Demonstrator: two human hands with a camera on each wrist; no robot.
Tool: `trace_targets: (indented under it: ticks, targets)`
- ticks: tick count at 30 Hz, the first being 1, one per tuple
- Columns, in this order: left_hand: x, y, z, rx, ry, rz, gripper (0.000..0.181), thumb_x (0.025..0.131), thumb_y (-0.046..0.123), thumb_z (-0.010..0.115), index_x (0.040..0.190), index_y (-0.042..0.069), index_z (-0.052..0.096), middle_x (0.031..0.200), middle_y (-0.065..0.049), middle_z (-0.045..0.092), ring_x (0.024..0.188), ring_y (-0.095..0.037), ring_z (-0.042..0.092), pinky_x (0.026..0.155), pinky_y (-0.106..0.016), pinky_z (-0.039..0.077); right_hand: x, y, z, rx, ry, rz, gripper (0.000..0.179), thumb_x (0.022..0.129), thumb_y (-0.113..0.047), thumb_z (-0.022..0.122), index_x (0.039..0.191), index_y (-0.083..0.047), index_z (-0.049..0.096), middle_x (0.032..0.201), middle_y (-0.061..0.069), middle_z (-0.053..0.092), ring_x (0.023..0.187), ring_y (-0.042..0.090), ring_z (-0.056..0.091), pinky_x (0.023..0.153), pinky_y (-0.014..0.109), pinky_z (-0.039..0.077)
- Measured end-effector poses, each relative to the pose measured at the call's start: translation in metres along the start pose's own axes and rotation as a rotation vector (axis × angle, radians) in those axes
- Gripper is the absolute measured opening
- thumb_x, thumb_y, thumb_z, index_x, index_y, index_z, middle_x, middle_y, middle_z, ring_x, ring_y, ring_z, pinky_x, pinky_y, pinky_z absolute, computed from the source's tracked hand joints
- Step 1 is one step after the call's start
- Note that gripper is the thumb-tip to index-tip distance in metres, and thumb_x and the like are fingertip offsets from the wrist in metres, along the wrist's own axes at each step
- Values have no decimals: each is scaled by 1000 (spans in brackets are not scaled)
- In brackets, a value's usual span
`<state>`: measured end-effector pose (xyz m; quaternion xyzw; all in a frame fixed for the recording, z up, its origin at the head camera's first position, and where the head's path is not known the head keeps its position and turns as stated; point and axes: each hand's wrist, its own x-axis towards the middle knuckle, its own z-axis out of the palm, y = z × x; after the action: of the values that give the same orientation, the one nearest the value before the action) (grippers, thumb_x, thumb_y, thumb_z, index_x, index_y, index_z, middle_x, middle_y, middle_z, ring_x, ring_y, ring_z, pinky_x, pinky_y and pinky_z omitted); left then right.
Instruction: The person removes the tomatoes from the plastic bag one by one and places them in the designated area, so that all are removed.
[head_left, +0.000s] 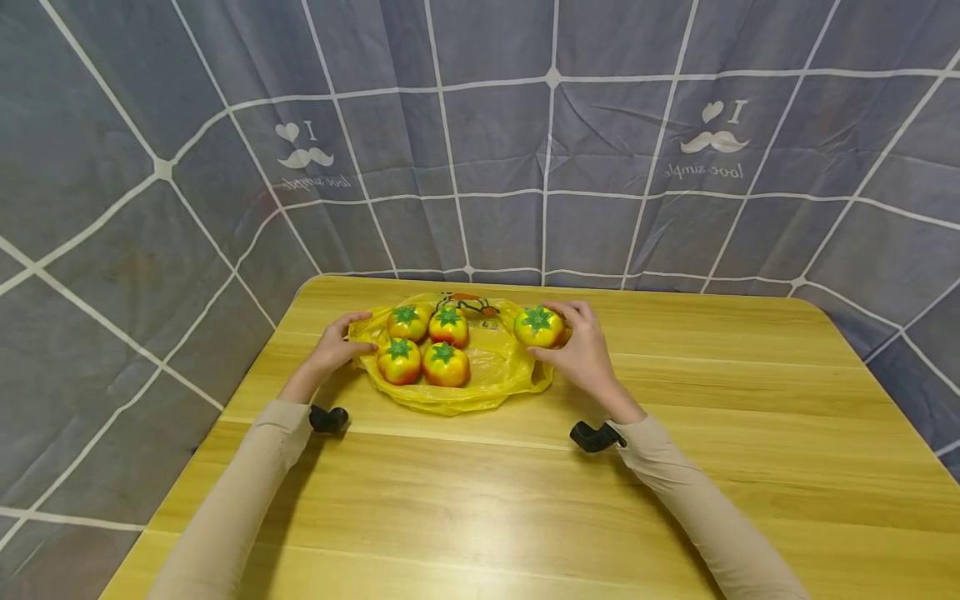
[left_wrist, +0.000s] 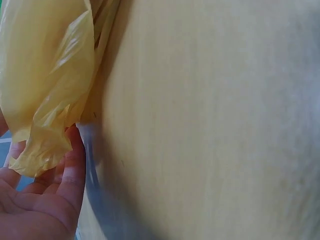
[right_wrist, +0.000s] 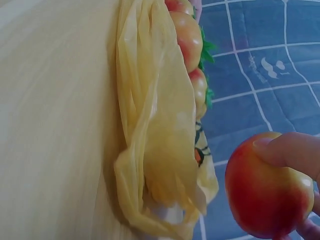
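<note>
A thin yellow plastic bag (head_left: 491, 367) lies spread on the table, with several yellow-red tomatoes (head_left: 446, 364) with green star-shaped tops on its left half. At the bag's left edge, my left hand (head_left: 335, 343) holds the plastic between thumb and fingers; in the left wrist view, its fingers curl behind a crumpled corner of the bag (left_wrist: 47, 135). My right hand (head_left: 581, 350) grips another tomato (head_left: 536, 327) over the bag's right end, thumb on the near side and fingers round the far side. In the right wrist view that tomato (right_wrist: 265, 195) appears apart from the bag.
The wooden table (head_left: 465, 500) has a rounded far edge. A grey curtain (head_left: 495, 142) with white grid lines hangs behind it and along the sides. Black curved mounts (head_left: 592, 437) stick out from both wrists over the tabletop.
</note>
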<state>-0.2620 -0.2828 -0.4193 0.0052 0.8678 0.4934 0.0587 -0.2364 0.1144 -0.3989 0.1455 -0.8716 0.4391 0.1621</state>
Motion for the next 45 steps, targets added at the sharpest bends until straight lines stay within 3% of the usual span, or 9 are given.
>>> trace_targets:
  ticks: [5,11,24,32,45]
  targets:
    - [-1,0,0,-14,-14,2,67,87,4,64,146,0,33,151,-27,30,124,-38,42,80,-14,40,-2,4,-10,8,20,3,68,65,-15,89,125,-5,61,120,18,50,111,33,47,96,49,43]
    - [-2,0,-1,-8,-39,-21,69,88,6,65,148,0,30,151,-27,31,127,-37,41,88,-19,40,-5,11,-21,2,45,0,68,65,-14,89,125,-3,60,120,19,50,111,33,48,96,47,44]
    - [-2,-3,1,-8,-32,-19,69,88,6,64,148,1,30,149,-30,32,124,-38,44,80,-14,41,-13,22,-41,-6,116,-17,69,62,-11,89,124,1,60,121,22,49,111,37,49,96,50,43]
    - [-1,-3,3,2,-27,-18,69,88,6,65,148,1,31,152,-28,28,127,-40,41,95,-34,41,-18,27,-51,-4,139,2,69,63,-9,89,124,2,59,122,23,48,112,37,48,97,50,43]
    - [-2,-5,5,-16,-23,-24,68,88,5,63,148,1,30,148,-29,33,122,-36,45,81,-13,40,-27,38,-69,-26,178,5,69,62,-4,88,123,4,59,119,26,48,110,39,48,93,51,45]
